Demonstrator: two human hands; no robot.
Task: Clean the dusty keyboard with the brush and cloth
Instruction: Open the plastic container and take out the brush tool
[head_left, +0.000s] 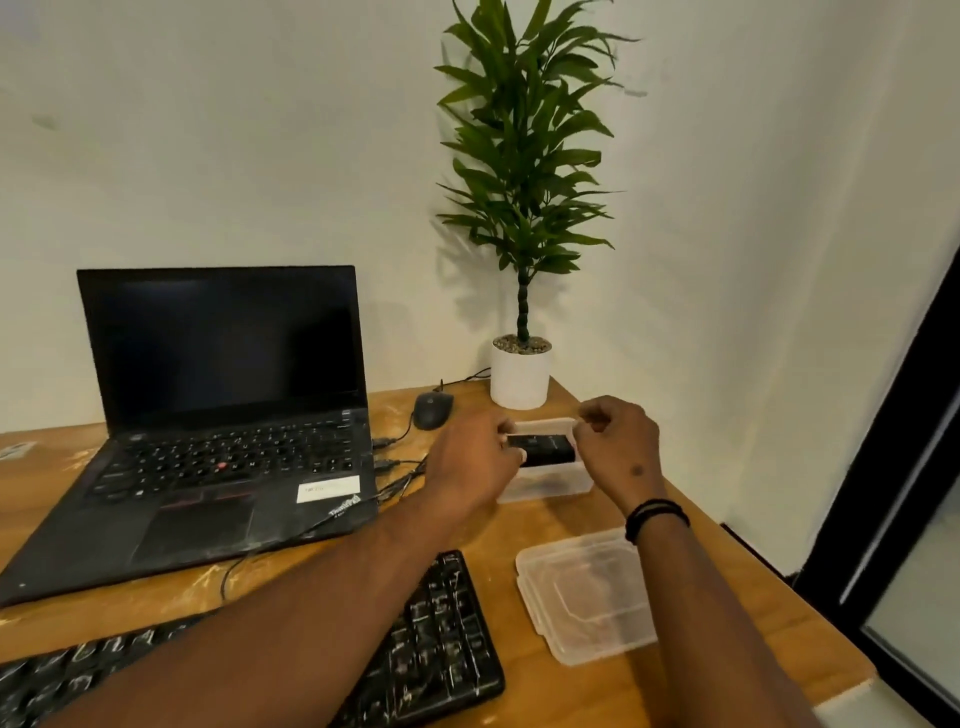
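Leftmost, a laptop (218, 431) is sitting open on the wooden desk (613, 691), screen dark, a white label on its palm rest. Cables (400, 467) are trailing from its right edge across the desk.

Next, in the near foreground, the keyboard (447, 644) is lying flat, black, its keys streaked with pale dust; the left forearm is crossing over it and hiding its middle part.

Behind, a dark mouse (432, 409) is resting near the desk's back edge, right of the laptop.

Centre: the left hand (475, 460) is reaching to a clear tub (545, 486), its fingers curling against the left end of a black item (543, 449) at the tub's top. Whether this item is the brush or the cloth cannot be told.

Right hand (618, 447): fingers are curling and pinching at the right end of the same black item, at the tub's right rim. A dark band is circling the wrist.

Behind the tub, a plant (522, 156) is standing in a white pot (519, 382) at the desk's back corner, against the wall.

Nearer and right of the keyboard, a clear lid (584, 597) is lying flat on the desk, apart from the tub.

Far right, a dark frame (883, 519) is running along the edge of the view.
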